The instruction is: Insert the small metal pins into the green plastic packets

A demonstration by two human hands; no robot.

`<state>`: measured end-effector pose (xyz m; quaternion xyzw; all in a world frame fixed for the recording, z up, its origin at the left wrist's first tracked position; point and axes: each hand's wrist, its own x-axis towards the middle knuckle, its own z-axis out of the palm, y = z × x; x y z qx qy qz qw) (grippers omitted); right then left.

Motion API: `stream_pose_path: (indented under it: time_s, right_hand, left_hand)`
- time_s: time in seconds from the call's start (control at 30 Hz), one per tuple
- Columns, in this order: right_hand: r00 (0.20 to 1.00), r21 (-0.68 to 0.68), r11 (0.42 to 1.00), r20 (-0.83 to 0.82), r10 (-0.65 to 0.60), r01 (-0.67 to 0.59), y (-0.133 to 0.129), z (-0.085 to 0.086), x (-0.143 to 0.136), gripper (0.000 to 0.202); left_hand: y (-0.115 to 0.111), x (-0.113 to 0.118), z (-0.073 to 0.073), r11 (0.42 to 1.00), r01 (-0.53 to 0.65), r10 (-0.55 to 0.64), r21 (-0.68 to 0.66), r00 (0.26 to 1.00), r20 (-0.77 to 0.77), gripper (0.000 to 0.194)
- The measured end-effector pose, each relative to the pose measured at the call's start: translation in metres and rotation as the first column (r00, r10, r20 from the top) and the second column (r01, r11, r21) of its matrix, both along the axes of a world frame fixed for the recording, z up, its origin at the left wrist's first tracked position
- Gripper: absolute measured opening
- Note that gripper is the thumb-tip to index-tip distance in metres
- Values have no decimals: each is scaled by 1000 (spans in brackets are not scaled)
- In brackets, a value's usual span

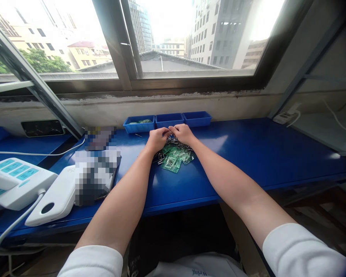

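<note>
My left hand [158, 139] and my right hand [182, 134] meet above a heap of small metal parts. Both have their fingers pinched, the fingertips almost touching; whatever they hold is too small to make out. Beneath them the loose shiny metal pins [160, 157] spread over the blue table [184, 192]. Several green-tinted clear plastic packets [173, 162], with similar pins inside, lie on the near side of the heap, between my forearms.
Behind my hands, a blue bin [138, 125] with green packets stands beside a middle bin [169, 120] and a right bin [197, 118]. On the left lie a white power bank [56, 198], a white power strip [20, 182] and a phone [42, 128]. A metal post [46, 92] rises there.
</note>
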<state>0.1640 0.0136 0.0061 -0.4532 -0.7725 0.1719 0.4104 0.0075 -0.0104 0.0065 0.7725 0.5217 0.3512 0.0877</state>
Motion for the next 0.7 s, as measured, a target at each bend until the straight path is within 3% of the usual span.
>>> stream_pose_path:
  time_s: [0.17,0.33,0.47,0.57,0.7]
  right_hand:
    - [957,-67,989,-267,110,-132,0,-1,0,33]
    - [920,-89,981,-369,127,-172,1,0,3,30]
    - [939,-65,998,-341,-42,21,7,-1,8,29]
    - [965,4,977,-162,-209,212,12,-3,15,36]
    - [923,57,930,108,-369,364,16,-4,24,49]
  left_hand:
    - [0,-1,1,998,-67,66,-15,995,-71,32]
    - [0,-2,0,987,-151,155,53,985,-70,33]
    - [2,-4,-1,945,-321,325,65,944,-55,42]
    - [4,-6,-2,913,-408,407,4,910,-79,38]
    - [6,-7,-3,902,-427,418,-64,901,-117,36]
